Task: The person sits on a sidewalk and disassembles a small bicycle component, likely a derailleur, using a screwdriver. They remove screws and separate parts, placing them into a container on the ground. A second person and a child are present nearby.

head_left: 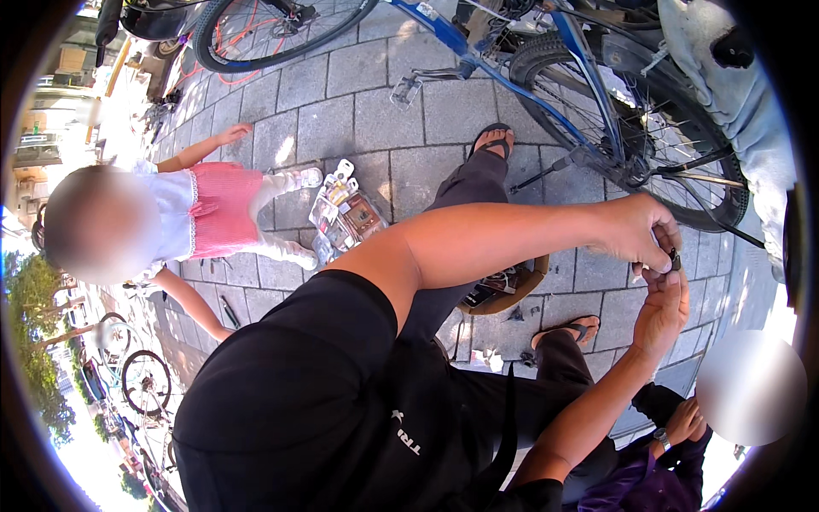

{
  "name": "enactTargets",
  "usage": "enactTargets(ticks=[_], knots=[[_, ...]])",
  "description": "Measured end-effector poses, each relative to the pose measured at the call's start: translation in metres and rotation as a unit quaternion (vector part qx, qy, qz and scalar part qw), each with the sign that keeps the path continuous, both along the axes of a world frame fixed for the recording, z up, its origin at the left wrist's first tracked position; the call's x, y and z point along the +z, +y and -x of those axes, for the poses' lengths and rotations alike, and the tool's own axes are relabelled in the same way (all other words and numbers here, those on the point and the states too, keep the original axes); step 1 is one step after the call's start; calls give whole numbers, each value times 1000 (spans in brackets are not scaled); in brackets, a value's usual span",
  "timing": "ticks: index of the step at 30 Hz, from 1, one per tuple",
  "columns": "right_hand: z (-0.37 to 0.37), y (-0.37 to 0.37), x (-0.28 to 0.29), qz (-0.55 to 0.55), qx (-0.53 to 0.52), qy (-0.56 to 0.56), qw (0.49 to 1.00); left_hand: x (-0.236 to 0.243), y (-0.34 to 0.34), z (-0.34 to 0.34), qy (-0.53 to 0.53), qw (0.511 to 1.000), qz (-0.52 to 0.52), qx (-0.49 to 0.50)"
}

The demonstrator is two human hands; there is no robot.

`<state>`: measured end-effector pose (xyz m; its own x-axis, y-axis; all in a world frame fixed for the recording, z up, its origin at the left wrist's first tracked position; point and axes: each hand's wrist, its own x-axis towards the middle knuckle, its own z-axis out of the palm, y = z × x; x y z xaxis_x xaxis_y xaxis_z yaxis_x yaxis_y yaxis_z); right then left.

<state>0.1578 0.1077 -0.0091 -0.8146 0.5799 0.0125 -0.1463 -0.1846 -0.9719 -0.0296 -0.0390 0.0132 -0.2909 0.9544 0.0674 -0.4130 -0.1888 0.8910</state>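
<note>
Because the piece in hand is so small, the work seems to call for fingertips more than strength. The left hand (638, 232) has thumb and fingers closed in on a small dark piece (675, 257), and the right hand (662, 314) meets it from the near side, its fingertips drawn together at the same spot; how firmly each one pinches cannot be told. To do this well, the person would likely let one hand hold steady while the other makes small, even turns or presses, with the wrists braced, since both arms reach out unsupported. Working over the cardboard box (531, 290), farther left on the paving (358, 111), might save hunting for a dropped part.

The piece is at the right of the scene, between the two hands, near the rear wheel of the blue bicycle (439, 30) but nearer than it. It looks dark, nearly black, and compact; the fingers cover much of it, so its full shape, material and kind cannot be made out.
</note>
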Motion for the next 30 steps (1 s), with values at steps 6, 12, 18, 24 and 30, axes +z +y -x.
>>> enactTargets(ticks=[6, 12, 18, 24, 30], knots=[[3, -9, 9, -52, 18, -19, 998, -9, 4, -3, 10, 1000, -1, 26], [-4, 5, -8, -48, 71, -27, 996, -18, -2, -4, 38, 998, 20, 44], [-8, -7, -14, -73, 51, -54, 995, -30, -15, -16, -28, 998, 38, 52], [-3, -38, -12, -64, 51, -89, 993, -38, -39, -22, -49, 996, 47, 61], [-3, -64, -5, -59, 47, -96, 993, -45, -52, -23, -16, 995, 63, 78]])
